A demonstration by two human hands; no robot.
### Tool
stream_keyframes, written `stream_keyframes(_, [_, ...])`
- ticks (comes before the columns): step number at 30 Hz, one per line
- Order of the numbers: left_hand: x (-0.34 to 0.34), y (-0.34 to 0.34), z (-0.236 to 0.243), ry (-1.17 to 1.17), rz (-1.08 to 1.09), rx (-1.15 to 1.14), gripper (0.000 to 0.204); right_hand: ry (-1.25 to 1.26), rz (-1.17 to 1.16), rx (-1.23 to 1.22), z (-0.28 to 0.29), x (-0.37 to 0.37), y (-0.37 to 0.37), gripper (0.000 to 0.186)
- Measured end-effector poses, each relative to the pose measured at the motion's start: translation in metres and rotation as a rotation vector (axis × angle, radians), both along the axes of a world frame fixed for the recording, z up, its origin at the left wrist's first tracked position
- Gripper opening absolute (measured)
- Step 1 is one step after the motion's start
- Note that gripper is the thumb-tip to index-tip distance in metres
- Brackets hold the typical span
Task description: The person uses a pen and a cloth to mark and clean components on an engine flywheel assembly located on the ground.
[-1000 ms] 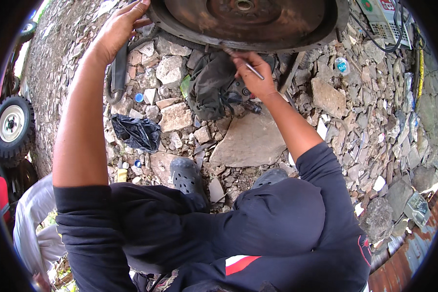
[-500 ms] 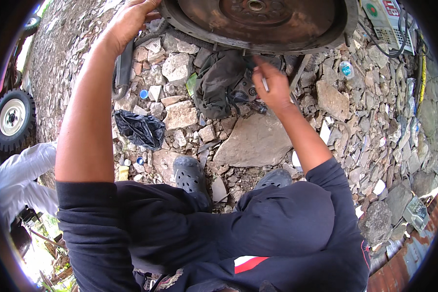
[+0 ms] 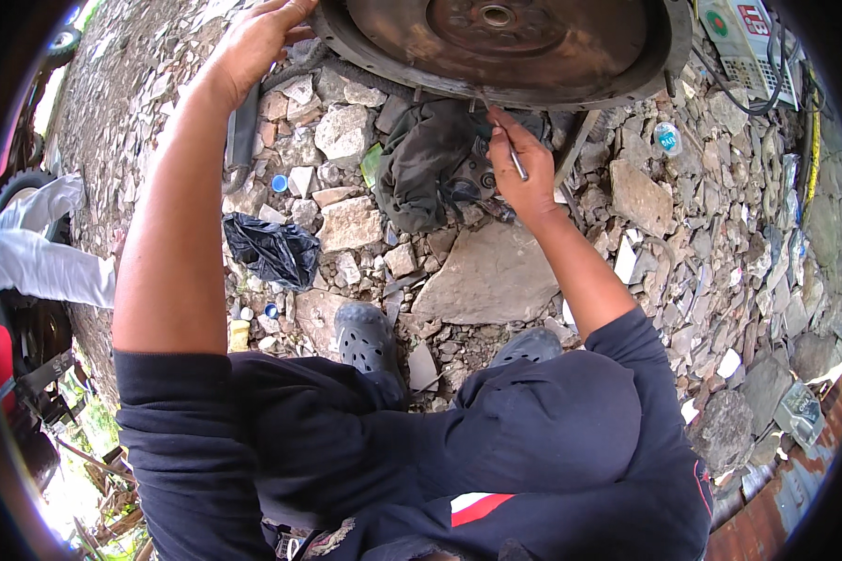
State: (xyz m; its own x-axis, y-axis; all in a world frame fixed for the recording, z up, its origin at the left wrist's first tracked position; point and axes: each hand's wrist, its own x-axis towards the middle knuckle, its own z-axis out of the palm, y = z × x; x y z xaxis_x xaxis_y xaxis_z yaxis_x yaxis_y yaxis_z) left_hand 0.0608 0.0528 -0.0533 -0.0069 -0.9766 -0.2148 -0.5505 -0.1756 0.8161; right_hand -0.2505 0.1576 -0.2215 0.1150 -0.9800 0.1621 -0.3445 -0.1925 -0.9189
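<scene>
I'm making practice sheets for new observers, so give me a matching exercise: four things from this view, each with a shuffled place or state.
1. Left hand
2. Right hand
3. Metal disc
4. Plastic bag

A. Black and crumpled
B. At the disc's left rim
C. Brownish, cut off by the picture's top edge
D. Holding a thin rod

Pairs: 1-B, 2-D, 3-C, 4-A
</scene>
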Motion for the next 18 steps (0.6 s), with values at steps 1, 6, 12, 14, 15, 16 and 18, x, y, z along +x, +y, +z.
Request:
stream_keyframes(1, [0.001,-0.001,-0.001,-0.003,0.001,0.006,0.07,-0.009,0.065,0.038,-0.003,0.002,0.0,0.03])
stream_keyframes(6, [-0.007,0.006,0.003,0.023,0.051,-0.007,0.069,-0.004,0.073,-0.01,0.001,0.006,0.012,0.027])
stream_keyframes(12, [-0.003,0.003,0.005,-0.001,0.011,-0.013,0.069,0.253,-0.128,-0.222,0.004,-0.004,-0.009,0.028])
stream_keyframes(14, [-0.002,0.001,0.003,0.005,0.014,-0.005,0.069,0.24,-0.007,-0.201,0.002,0.001,-0.01,0.028])
stream_keyframes(15, [-0.002,0.001,0.002,0.016,0.025,0.006,0.069,0.185,0.09,-0.169,0.003,0.006,-0.009,0.029])
stream_keyframes(16, [-0.002,0.0,0.001,0.028,0.036,0.017,0.069,0.129,0.185,-0.137,0.004,0.011,-0.009,0.029])
stream_keyframes(18, [-0.004,0.003,0.002,0.013,0.024,0.009,0.069,0.053,0.198,-0.183,0.01,0.018,0.0,0.03])
